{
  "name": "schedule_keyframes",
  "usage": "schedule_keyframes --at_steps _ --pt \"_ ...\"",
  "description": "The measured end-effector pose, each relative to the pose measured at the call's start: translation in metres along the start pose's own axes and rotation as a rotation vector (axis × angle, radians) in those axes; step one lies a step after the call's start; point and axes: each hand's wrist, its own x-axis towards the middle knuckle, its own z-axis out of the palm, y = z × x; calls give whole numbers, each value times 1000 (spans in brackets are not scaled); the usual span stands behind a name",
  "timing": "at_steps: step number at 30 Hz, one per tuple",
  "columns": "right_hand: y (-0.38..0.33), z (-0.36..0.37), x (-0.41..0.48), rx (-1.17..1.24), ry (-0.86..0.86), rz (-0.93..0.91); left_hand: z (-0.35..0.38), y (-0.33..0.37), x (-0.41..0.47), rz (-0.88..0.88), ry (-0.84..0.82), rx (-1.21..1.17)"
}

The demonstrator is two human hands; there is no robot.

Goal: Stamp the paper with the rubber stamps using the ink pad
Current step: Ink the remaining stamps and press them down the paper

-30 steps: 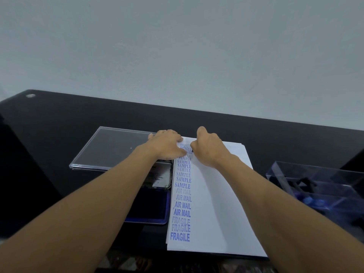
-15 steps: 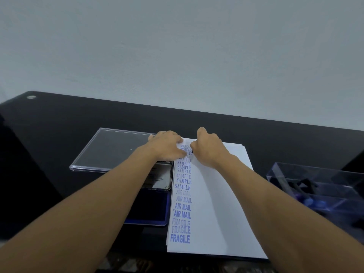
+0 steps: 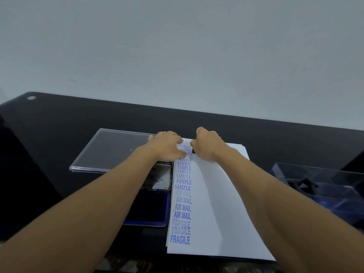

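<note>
Here's the white paper sheet [image 3: 216, 203], with a column of blue stamped words running nearer from the right grip [image 3: 206, 144], some pale, some bold: AMENDED, SAMPLE, AIR MAIL, FRAGILE. A sliver of black rubber stamp [image 3: 193, 151] shows in that grip. Left and nearer, a deep blue ink pad [image 3: 149, 211] sits on the glossy black counter [image 3: 69, 119].

Stamp [image 3: 193, 151] almost wholly hidden under right hand [image 3: 208, 146]; only a dark sliver shows. Left hand [image 3: 167, 146] covers paper [image 3: 216, 213] at far left corner. Left forearm masks much of ink pad [image 3: 149, 213]. Box [image 3: 325, 186] cut by right edge, contents blurred.
</note>
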Motion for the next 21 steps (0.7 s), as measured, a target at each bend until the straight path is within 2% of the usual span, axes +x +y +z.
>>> schedule_keyframes --at_steps 8,14,19,21 --pt "0 4 -13 49 63 -9 -4 2 -1 -19 -16 -74" --pt "0 1 -10 57 -7 19 -11 -1 -13 -59 154 -272" --pt "0 -6 -12 68 -45 51 -19 -6 -34 -82 158 -271" --pt "3 -13 -17 141 8 63 -24 -8 -44 -80 162 -262"
